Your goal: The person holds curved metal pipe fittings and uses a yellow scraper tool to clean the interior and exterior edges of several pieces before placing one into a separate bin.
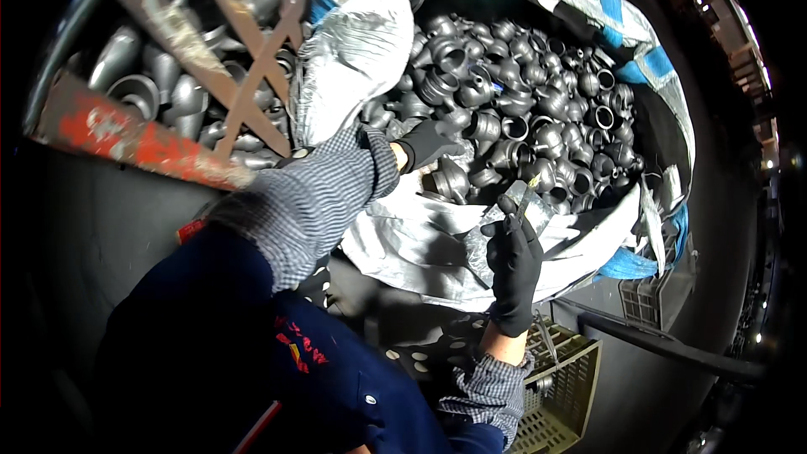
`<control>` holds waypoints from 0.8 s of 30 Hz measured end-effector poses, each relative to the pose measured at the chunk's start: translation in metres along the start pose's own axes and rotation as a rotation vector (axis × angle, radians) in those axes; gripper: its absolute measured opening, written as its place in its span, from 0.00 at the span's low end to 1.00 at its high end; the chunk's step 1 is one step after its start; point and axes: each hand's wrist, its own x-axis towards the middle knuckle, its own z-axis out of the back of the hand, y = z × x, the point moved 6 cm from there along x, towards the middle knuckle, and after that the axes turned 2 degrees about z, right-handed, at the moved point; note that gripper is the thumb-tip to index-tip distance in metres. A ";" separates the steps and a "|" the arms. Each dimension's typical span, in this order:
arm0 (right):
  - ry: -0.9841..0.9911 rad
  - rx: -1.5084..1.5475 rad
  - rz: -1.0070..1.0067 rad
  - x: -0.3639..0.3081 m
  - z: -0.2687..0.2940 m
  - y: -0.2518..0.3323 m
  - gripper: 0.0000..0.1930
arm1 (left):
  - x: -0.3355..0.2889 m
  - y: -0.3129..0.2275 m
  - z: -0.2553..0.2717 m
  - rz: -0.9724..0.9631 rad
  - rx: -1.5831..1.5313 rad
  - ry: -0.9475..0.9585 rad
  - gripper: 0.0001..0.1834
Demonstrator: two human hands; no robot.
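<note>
A large white woven bulk bag [403, 240] with blue bands stands before me, its mouth rolled back. Inside lie many dark grey, hollow rubber-like parts [551, 139] with round openings and ribbed necks. My left hand [426, 145], in a black glove, reaches over the near left rim to the heap. Its fingertips are against or beside a dark rounded part [455, 118]; whether they grip it is unclear. My right hand [514, 265], also black-gloved, is above the near rim with fingers closed round a thin, stick-like thing [529, 194] with a yellowish end. Crumpled translucent plastic [479, 252] shows beside that hand.
At the left, a rusty metal crate [143, 139] with chipped red paint and crossed slats holds more grey parts. A yellowish-green plastic crate [580, 387] stands below my right forearm. Another grey crate [643, 301] and a dark bar [672, 349] are at the right.
</note>
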 end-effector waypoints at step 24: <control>-0.074 0.398 -0.404 0.028 -0.018 -0.019 0.19 | 0.053 0.119 -0.107 0.631 -0.193 0.098 0.22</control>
